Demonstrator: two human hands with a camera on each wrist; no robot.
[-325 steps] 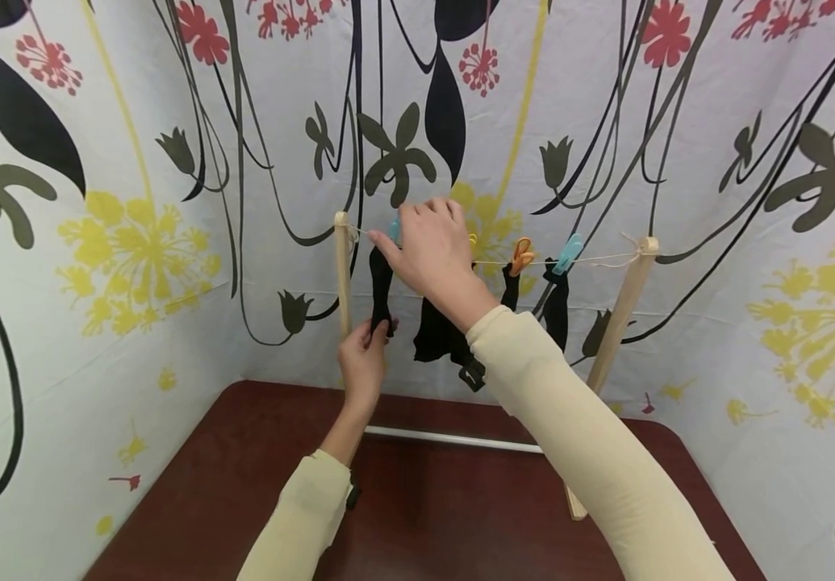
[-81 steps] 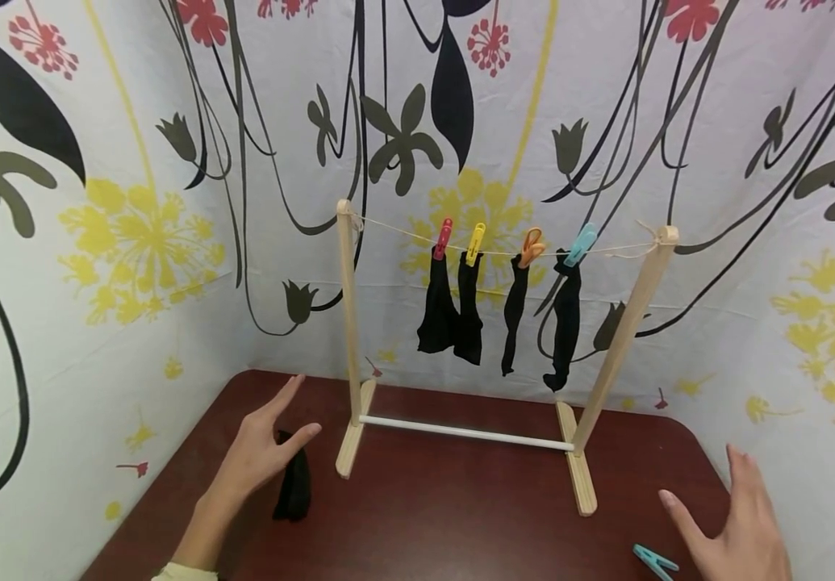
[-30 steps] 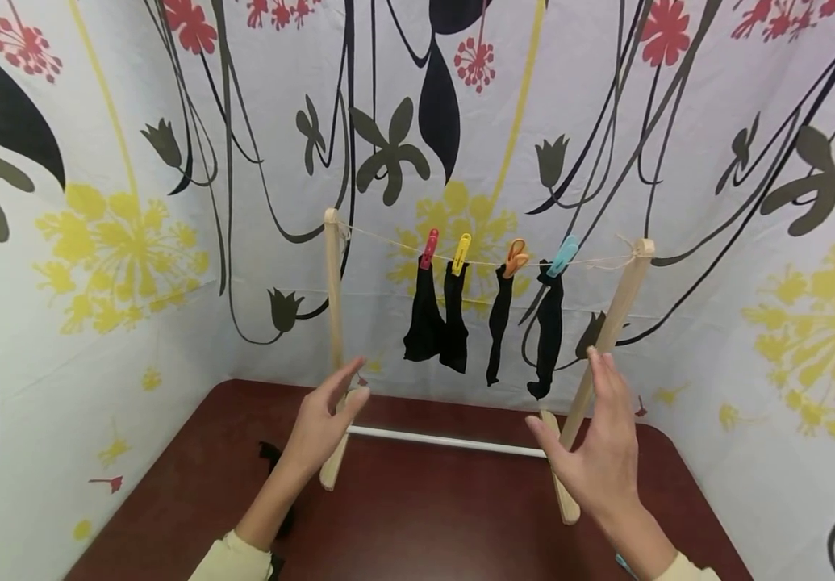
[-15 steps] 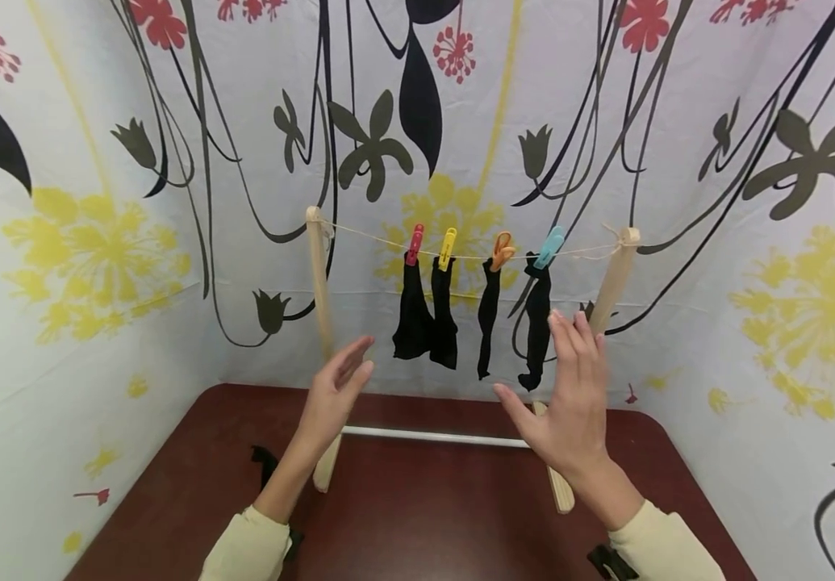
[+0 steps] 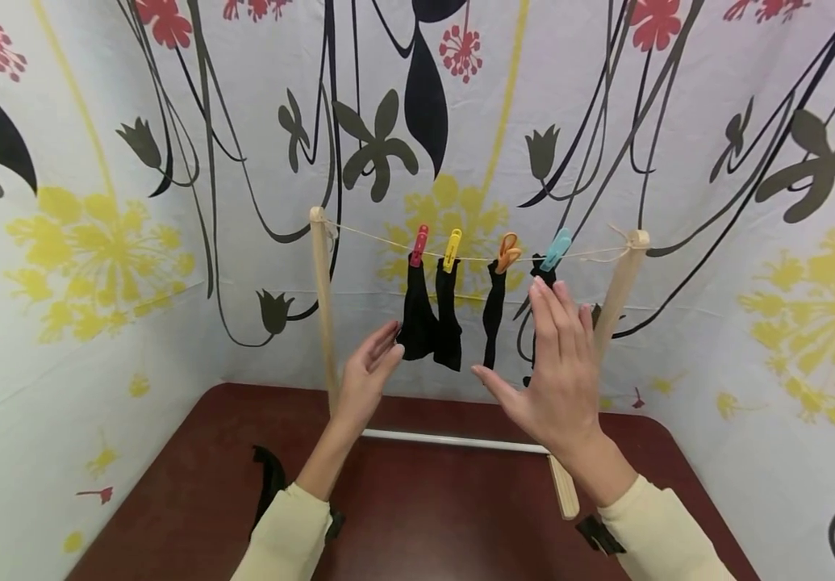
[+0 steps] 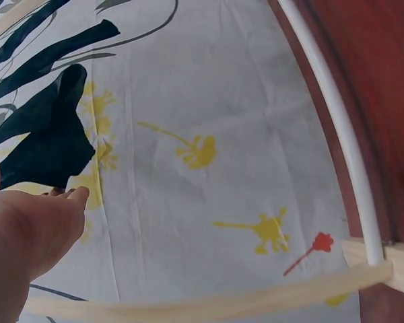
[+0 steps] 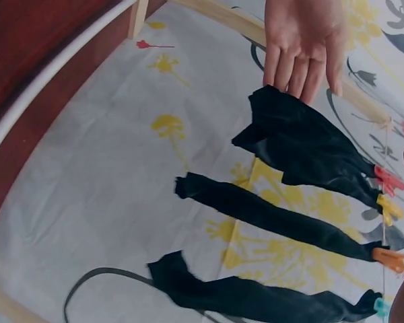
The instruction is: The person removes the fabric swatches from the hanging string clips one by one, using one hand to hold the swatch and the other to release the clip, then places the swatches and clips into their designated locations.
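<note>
My left hand [image 5: 362,379], fingers extended, is at the lower edge of the leftmost black sock [image 5: 415,323]; whether it touches is unclear. In the right wrist view, the left fingertips [image 7: 283,74] reach that black cloth's hem. My right hand [image 5: 562,371] is raised with straight fingers, in front of the rightmost black sock [image 5: 544,270], hiding most of it. Two more black socks, one [image 5: 448,331] beside the leftmost and one [image 5: 493,323] in the middle, hang between the hands. Red [image 5: 419,246], yellow [image 5: 452,250], orange [image 5: 507,252] and light blue [image 5: 557,250] clothespins hold them.
A string [image 5: 373,236] runs between two wooden posts [image 5: 321,298] joined by a white rod [image 5: 453,440]. A wooden foot [image 5: 564,486] rests on the dark red table [image 5: 424,516]. Another black sock [image 5: 269,476] lies at left, partly behind the left sleeve. Floral fabric [image 5: 243,242] surrounds the table.
A black sock handled at the line's left end 10.8 s ago is off the line. Both hands have risen from low and wide apart; the left just moved right to the hanging socks.
</note>
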